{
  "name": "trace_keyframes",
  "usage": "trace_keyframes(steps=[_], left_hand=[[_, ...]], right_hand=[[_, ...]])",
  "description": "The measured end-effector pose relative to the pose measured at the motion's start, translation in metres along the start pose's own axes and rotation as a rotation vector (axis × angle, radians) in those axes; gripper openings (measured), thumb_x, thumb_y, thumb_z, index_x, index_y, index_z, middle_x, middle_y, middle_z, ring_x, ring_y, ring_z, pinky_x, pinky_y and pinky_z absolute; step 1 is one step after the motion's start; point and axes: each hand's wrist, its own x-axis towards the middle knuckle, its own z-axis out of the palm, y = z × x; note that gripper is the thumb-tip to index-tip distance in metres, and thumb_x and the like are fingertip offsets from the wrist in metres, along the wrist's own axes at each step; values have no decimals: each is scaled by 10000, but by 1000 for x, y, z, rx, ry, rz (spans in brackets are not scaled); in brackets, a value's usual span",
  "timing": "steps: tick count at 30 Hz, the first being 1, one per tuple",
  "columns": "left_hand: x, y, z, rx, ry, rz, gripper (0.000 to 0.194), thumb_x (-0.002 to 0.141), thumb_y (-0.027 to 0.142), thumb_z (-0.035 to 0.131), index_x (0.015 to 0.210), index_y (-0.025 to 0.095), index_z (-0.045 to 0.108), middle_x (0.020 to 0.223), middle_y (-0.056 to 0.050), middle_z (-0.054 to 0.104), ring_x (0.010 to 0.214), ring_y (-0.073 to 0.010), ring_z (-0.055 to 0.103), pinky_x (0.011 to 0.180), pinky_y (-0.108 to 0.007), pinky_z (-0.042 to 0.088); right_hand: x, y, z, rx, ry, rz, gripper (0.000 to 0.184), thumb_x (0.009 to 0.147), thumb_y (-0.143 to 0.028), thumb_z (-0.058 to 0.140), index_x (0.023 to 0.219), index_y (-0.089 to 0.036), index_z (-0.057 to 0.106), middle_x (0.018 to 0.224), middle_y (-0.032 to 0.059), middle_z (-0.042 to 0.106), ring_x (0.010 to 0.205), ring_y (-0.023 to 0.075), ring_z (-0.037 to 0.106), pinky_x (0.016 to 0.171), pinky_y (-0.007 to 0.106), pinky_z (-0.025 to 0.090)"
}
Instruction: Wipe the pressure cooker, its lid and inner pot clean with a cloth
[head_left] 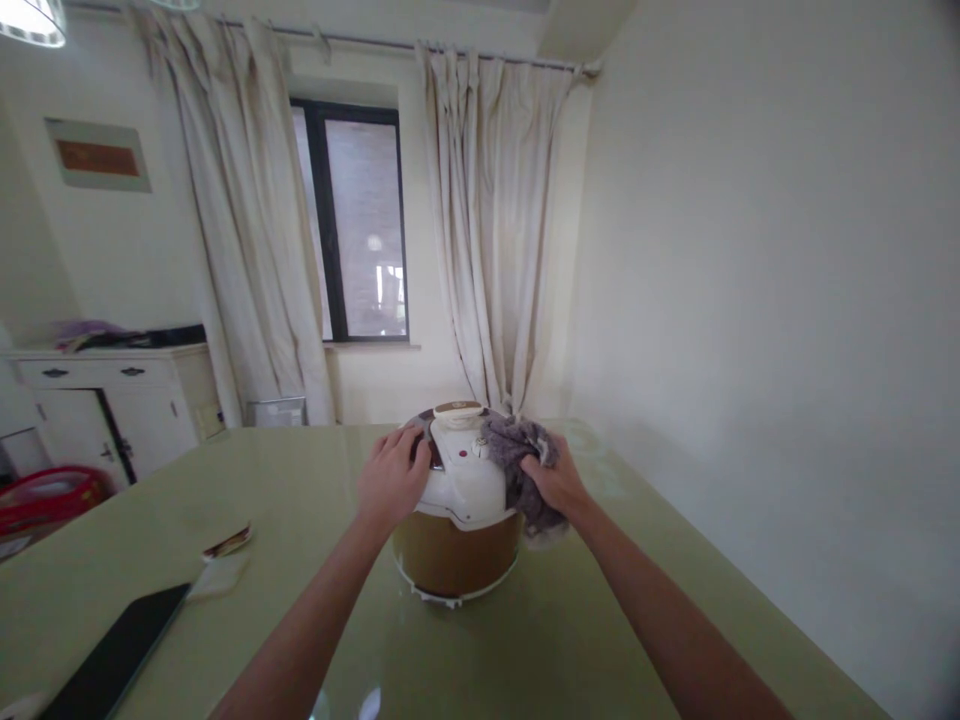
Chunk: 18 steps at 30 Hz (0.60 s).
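A round countertop cooker [459, 555] stands upright on the green tabletop. It has a brown body, a white top with a handle and a small red spot, and a white base ring. My left hand [394, 472] lies on the left side of the top, fingers stretched over it and gripping nothing. In my right hand [559, 480] is a bunched grey-purple cloth [517, 450], pressed against the right side of the top. Part of the cloth hangs down beside the body. The surface under both hands is hidden.
A dark flat phone or tablet [120, 650] lies at the table's left, with a small packet [227, 542] beyond it. The glossy table [300, 510] runs along a bare wall on the right. A red basket [52, 500] and white cabinet [112, 410] stand at far left.
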Motion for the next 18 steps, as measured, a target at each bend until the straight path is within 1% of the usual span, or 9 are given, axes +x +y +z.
trace_keyframes(steps=[3,6,8,10,11,13,16,17,18], left_hand=[[0,0,-1,12,-8,22,415,1038,349,375,1281,205,679,1368,-109,708,1302,-283,613,1175,-488,415],[0,1,-3,4,-16,5,422,1034,346,379,1291,190,675,1384,-119,700,1312,-280,614,1180,-479,415],[0,2,-4,-3,-13,-10,413,1030,343,391,1291,197,676,1384,-115,702,1316,-274,615,1181,-472,416],[0,3,-4,-8,-8,-15,395,1027,335,401,1283,218,678,1369,-100,713,1306,-266,625,1172,-466,427],[0,4,-4,-10,-5,-16,388,1025,331,404,1281,225,677,1366,-95,715,1303,-264,628,1168,-464,432],[1,5,-4,-12,-3,-24,382,1022,321,410,1279,222,675,1371,-95,714,1301,-263,632,1168,-460,433],[1,6,-4,-2,-3,-39,381,1020,318,411,1269,208,678,1375,-103,711,1302,-270,629,1171,-458,427],[1,6,-4,1,-4,-35,384,1021,319,407,1267,205,679,1373,-106,711,1305,-273,625,1172,-460,425],[1,6,-4,4,-6,-28,388,1023,320,402,1267,201,680,1375,-110,709,1311,-276,619,1173,-464,423]], right_hand=[[8,-8,4,-88,20,-7,173,725,-255,599,809,-222,747,814,5,755,829,236,696,852,364,573],[43,-3,7,-108,58,106,149,703,-296,664,803,-246,762,835,23,776,902,287,716,940,452,558],[64,7,6,-52,80,212,162,668,-302,707,806,-246,772,818,32,779,934,329,725,971,519,544],[71,19,4,36,102,292,178,660,-313,707,811,-242,770,823,37,783,959,349,729,976,550,544],[67,26,3,75,126,320,194,665,-330,698,825,-245,767,850,40,789,977,349,731,979,549,548],[45,40,2,117,184,346,259,707,-395,654,897,-252,755,933,49,798,997,331,734,968,533,566],[-13,63,6,155,279,390,375,765,-498,588,988,-229,723,947,70,794,907,299,745,873,506,608],[-35,69,10,164,329,384,387,773,-519,592,987,-223,719,913,67,791,872,287,744,828,483,617],[-55,75,14,149,331,352,395,792,-542,583,979,-222,718,877,62,786,842,278,745,788,462,622]])
